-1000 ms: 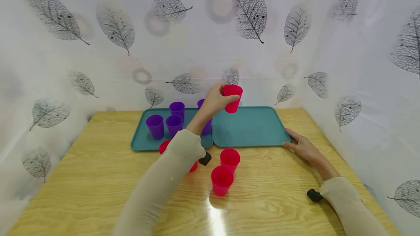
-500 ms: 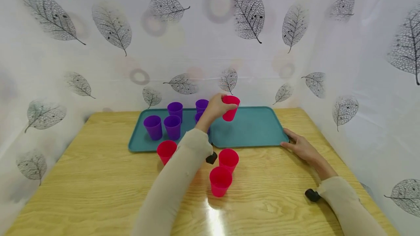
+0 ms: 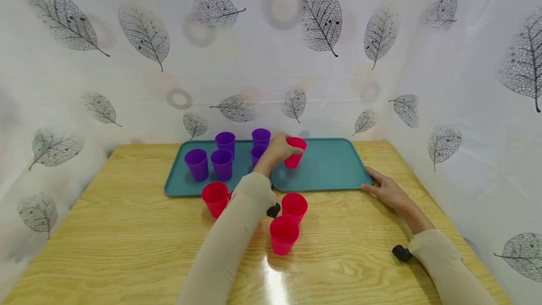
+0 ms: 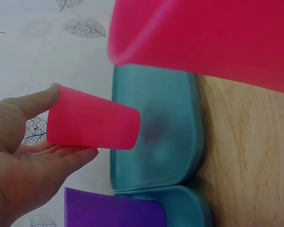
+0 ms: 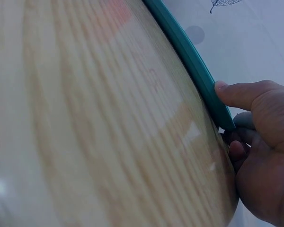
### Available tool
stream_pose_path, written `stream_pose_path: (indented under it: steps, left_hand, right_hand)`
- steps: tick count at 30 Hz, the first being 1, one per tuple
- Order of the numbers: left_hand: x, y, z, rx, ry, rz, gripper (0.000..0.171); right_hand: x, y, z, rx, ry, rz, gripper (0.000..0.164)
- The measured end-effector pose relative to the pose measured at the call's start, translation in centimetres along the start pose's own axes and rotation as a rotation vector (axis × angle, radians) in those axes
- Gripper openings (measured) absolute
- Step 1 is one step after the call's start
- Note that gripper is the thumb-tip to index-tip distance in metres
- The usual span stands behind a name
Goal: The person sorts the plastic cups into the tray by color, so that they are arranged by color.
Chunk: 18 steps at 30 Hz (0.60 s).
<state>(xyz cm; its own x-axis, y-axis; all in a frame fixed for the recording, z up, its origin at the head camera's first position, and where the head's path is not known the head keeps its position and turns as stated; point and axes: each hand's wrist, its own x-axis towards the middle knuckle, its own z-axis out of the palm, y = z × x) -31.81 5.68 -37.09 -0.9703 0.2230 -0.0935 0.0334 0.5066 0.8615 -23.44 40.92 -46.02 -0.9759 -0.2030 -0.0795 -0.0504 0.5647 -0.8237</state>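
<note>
My left hand [image 3: 277, 148] grips a red plastic cup [image 3: 292, 161] by its sides, thumb on one side and fingers on the other. In the left wrist view the red cup [image 4: 97, 120] hangs upright just above the right teal tray [image 4: 151, 156], with a faint shadow below it. At that tray's near right corner, my right hand [image 3: 391, 193] holds the edge. The right wrist view shows the thumb on the tray rim [image 5: 199, 75] and curled fingers beneath, partly hidden.
Several purple cups [image 3: 196, 164] stand on the left teal tray [image 3: 175, 185]. Red cups [image 3: 283, 234] stand on the wooden table [image 3: 106, 229] in front, one [image 3: 215, 199] partly behind the left sleeve. A leaf-patterned sheet [image 3: 271, 69] rises behind the table.
My left hand has lowered the red cup toward the right tray, moving slightly left. The right hand stays at the tray corner.
</note>
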Motion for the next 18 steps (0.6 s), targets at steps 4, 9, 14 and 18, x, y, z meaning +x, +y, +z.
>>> stream_pose_path:
  steps: [4, 9, 14, 18]
  left_hand:
    - [-0.01, -0.56, 0.41, -0.010, -0.039, -0.033, 0.069]
    - [-0.19, -0.90, 0.66, -0.018, -0.074, -0.074, 0.071]
    - [-0.27, -1.04, 0.58, 0.000, -0.087, -0.068, 0.073]
    - [-0.47, -0.96, 0.30, 0.006, -0.096, -0.048, 0.077]
  right_hand:
    - [-0.14, -0.25, 0.09, 0.004, -0.007, 0.001, 0.081]
    - [-0.29, -0.45, 0.09, 0.001, -0.011, -0.007, 0.081]
    - [-0.33, -0.46, 0.12, -0.007, -0.008, -0.010, 0.081]
    - [-0.34, -0.43, 0.12, 0.000, -0.004, -0.008, 0.081]
